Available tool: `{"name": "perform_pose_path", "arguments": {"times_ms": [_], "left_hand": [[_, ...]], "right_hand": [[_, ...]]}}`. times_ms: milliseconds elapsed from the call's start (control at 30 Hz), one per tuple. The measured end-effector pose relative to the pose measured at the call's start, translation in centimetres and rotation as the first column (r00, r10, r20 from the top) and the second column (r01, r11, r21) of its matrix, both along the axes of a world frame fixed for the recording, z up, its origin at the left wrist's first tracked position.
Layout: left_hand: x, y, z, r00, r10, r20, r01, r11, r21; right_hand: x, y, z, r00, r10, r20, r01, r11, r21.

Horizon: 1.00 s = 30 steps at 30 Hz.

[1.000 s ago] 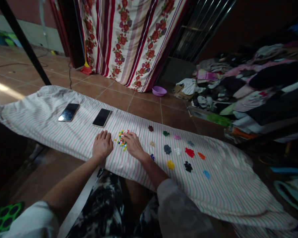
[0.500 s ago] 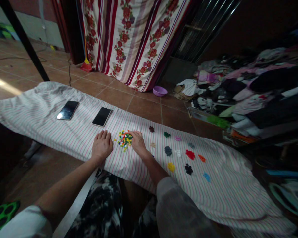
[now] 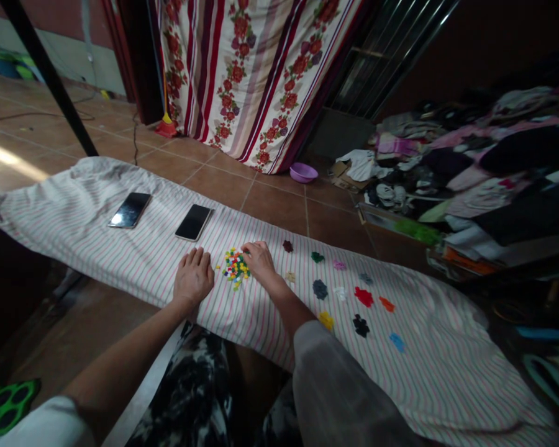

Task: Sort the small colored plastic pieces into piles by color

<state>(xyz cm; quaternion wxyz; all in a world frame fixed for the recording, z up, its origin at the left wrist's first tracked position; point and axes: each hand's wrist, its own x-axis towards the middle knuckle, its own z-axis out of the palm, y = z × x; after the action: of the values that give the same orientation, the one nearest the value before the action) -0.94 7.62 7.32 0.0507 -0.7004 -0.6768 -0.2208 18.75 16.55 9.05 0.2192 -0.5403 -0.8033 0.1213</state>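
Observation:
A mixed pile of tiny coloured pieces (image 3: 235,267), perhaps beads or small bricks, lies on the striped cloth (image 3: 261,310). At its right edge my right hand (image 3: 261,261) has thumb and fingers pinched together; whatever is between them is too small to make out. My left hand (image 3: 194,276) rests flat on the cloth left of the pile, fingers stretched out, holding nothing. Right of my right hand lie single-colour heaps, among them dark grey (image 3: 320,289), red (image 3: 364,297), yellow (image 3: 326,320), black (image 3: 361,326), light blue (image 3: 397,341) and dark green (image 3: 317,256).
Two phones, one dark (image 3: 130,210) and one with a pale edge (image 3: 194,222), lie on the cloth at left. Beyond it, a purple basin (image 3: 303,172) stands on the tiled floor before a floral curtain (image 3: 256,81). Clothes (image 3: 466,155) are piled at right.
My right hand has shifted slightly at the pile's right edge, its fingertips drawn closer together. My left hand stays flat. The whole view has moved a little.

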Motion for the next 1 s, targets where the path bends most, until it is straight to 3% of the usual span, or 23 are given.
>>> {"name": "perform_pose_path", "arguments": {"times_ms": [333,533,700,1000], "left_hand": [[0.0,0.0,0.0,1.000,0.009,-0.028,-0.009,1.000,0.006],[0.1,0.0,0.1,0.999,0.008,-0.032,-0.009,1.000,-0.004],[0.1,0.0,0.1,0.999,0.012,-0.033,-0.012,1.000,-0.003],[0.1,0.0,0.0,1.000,0.010,-0.010,-0.010,1.000,-0.002]], "right_hand": [[-0.7,0.6,0.0,0.991,-0.100,0.083,0.101,0.995,-0.002],[-0.4,0.9,-0.4,0.989,-0.140,0.044,0.141,0.990,-0.023],[-0.1,0.8,-0.6,0.996,-0.085,-0.032,0.083,0.995,-0.056],[-0.7,0.9,0.4,0.998,-0.062,0.024,0.064,0.995,-0.078]]}}
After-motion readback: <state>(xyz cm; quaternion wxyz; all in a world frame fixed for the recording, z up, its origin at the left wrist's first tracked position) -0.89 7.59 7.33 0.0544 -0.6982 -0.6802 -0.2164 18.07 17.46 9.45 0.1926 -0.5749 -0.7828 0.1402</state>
